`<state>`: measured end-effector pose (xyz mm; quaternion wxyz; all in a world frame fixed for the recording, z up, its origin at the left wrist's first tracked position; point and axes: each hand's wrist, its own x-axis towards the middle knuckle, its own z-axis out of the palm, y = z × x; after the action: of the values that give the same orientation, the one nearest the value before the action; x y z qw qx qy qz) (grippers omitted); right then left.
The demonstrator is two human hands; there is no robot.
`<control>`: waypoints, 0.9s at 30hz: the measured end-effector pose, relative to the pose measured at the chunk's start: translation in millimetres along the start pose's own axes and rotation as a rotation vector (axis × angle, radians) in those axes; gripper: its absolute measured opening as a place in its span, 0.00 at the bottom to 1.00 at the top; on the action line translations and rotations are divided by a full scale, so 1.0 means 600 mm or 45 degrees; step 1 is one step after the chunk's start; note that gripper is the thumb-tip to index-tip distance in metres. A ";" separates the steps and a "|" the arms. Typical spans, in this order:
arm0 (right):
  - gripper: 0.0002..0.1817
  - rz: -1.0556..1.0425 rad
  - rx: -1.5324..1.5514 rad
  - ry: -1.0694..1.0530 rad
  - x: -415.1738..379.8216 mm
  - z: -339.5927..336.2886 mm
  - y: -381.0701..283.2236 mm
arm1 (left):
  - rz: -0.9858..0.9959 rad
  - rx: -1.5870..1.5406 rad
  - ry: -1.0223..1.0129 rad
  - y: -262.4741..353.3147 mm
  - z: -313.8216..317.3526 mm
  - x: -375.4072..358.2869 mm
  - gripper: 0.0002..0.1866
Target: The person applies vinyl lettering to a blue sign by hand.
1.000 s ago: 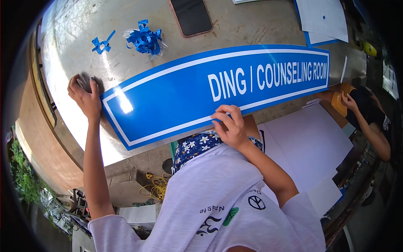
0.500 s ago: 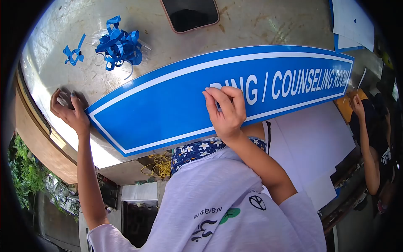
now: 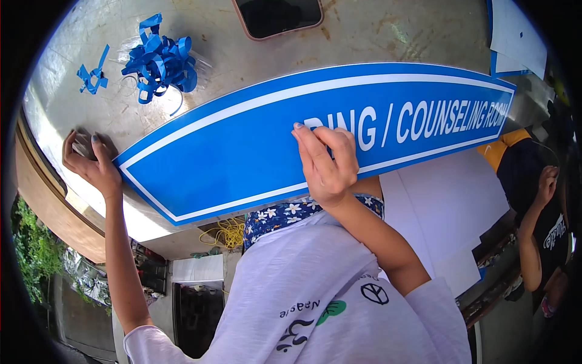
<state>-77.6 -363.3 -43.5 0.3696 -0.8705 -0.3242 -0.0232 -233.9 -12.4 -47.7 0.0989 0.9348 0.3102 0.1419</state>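
A long blue sign (image 3: 254, 151) with white border lines and white lettering that reads "...ING / COUNSELING ROOM" lies across a grey worktop (image 3: 364, 36), seen from a camera worn on the head of the person bent over it. The right hand (image 3: 324, 164) rests on the face of the sign at the start of the lettering, fingers drawn together and curled, the fingertips (image 3: 300, 128) pressed at the first letter, which the hand partly covers; whether they pinch a bit of film or only bear down cannot be told. The left hand (image 3: 91, 161) lies on the worktop just beside the sign's left end, fingers bent over something small and pale that is too hidden to name. Above it sit a tangle of blue strips (image 3: 159, 57) and a smaller scrap (image 3: 91, 76), well apart from the sign. A phone (image 3: 279, 15) lies face up at the worktop's far edge. At right a second person (image 3: 539, 200) in a dark shirt stands near white sheets (image 3: 448, 206).

The work in hand appears to be finishing the lettering, picking or pressing at the first characters. The next move would seem to call for a fine fingertip grip at the letter's edge while the other hand steadies the sign.
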 end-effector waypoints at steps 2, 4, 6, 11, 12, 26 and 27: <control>0.17 -0.016 -0.012 -0.018 0.000 -0.001 0.001 | -0.019 -0.046 0.008 0.002 0.001 0.000 0.23; 0.15 -0.031 -0.009 0.019 0.002 0.004 0.001 | -0.015 -0.033 0.009 0.005 0.000 0.000 0.23; 0.13 -0.046 -0.006 0.057 0.003 0.005 0.000 | -0.011 -0.020 0.011 0.004 0.000 0.001 0.23; 0.12 -0.040 -0.022 0.039 0.002 0.002 0.000 | -0.003 -0.024 0.009 0.002 0.000 0.000 0.23; 0.12 -0.041 -0.022 0.038 0.002 0.001 -0.001 | -0.004 -0.024 0.009 0.002 0.000 0.000 0.23; 0.11 -0.029 -0.068 0.069 0.006 0.011 -0.002 | -0.013 -0.027 0.017 -0.001 0.001 -0.001 0.24; 0.11 -0.030 -0.068 0.070 0.007 0.011 -0.002 | -0.013 -0.027 0.018 -0.002 0.001 -0.001 0.24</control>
<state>-76.6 -356.0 -46.7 0.3545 -0.8753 -0.3235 -0.0600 -234.6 -11.9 -48.8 0.1075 0.9310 0.3143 0.1512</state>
